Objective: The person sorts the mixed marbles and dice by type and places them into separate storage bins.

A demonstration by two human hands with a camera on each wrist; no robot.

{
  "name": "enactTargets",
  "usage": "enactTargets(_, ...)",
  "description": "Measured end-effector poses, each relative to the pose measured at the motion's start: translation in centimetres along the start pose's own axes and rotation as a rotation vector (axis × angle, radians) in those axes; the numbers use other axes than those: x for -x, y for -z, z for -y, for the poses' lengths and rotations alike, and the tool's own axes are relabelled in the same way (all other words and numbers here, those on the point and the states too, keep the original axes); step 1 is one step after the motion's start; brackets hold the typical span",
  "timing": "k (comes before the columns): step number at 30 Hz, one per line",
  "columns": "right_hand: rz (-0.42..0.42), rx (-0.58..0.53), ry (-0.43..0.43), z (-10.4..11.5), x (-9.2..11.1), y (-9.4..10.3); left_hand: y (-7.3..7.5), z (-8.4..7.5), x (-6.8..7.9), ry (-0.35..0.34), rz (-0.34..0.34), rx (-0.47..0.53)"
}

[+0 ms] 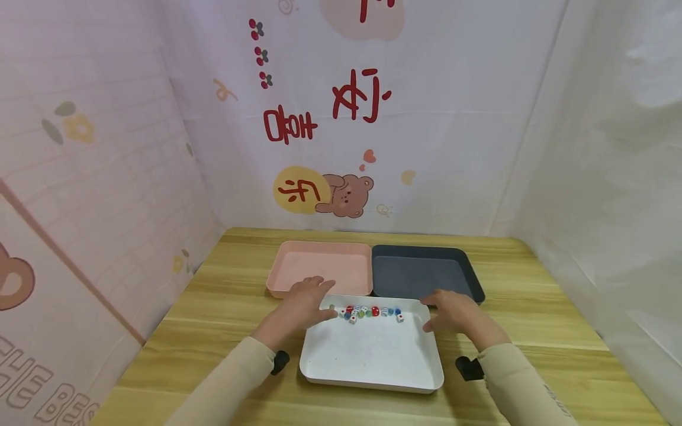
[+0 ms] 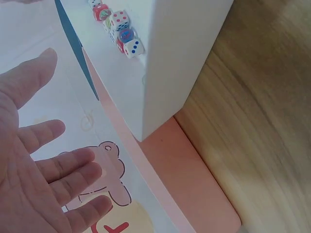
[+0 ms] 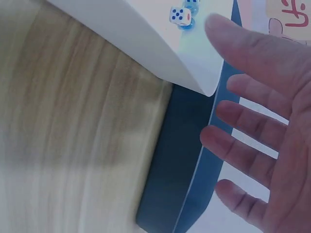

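Observation:
A white tray (image 1: 373, 355) lies in front of the person, with several small dice and glass marbles in a loose band near its far side. Among them are a red die (image 1: 375, 311), a white die (image 1: 400, 318) and a green marble (image 1: 361, 315). The left hand (image 1: 302, 309) hovers over the tray's far left corner, fingers spread and holding nothing. Over the far right corner is the right hand (image 1: 454, 316), also holding nothing. In the wrist views both palms show bare, and a blue marble (image 2: 126, 35) sits among dice.
Behind the white tray stand a pink tray (image 1: 325, 269) on the left and a dark blue tray (image 1: 423, 272) on the right, side by side. All rest on a wood-grain table (image 1: 224, 296). Printed white cloth (image 1: 453, 118) hangs behind and along both sides.

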State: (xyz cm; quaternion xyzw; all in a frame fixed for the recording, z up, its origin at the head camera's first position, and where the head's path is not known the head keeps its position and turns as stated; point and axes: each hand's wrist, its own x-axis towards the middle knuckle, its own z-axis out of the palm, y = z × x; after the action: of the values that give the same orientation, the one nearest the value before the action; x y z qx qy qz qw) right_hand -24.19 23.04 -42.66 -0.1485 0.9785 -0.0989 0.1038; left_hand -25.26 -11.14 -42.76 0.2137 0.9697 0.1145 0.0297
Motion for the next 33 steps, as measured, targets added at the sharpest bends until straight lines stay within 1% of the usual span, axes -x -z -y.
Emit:
enactTargets(3, 0.027, -0.019, -0.003, 0.2, 0.1, 0.2, -0.1, -0.2, 0.2, 0.008, 0.016, 0.014)
enactTargets(8, 0.047, -0.042, 0.003, 0.3, 0.3, 0.2, -0.4, -0.5, 0.4, 0.004, 0.027, 0.027)
enactTargets(13, 0.037, -0.06, 0.026, -0.2, 0.5, -0.1, -0.5, -0.6, 0.6, -0.012, 0.023, 0.018)
enactTargets(21, 0.017, -0.109, 0.101, -1.2, 1.4, -0.6, -0.5, -0.5, 0.9, -0.022, 0.033, 0.01)
enactTargets(28, 0.023, -0.136, 0.122, -2.0, 1.7, -1.0, -0.7, -0.5, 0.9, -0.003, 0.058, 0.016)
enactTargets(33, 0.016, -0.163, 0.132, -2.5, 1.8, -1.3, -0.9, -0.5, 0.9, -0.01, 0.056, 0.014)
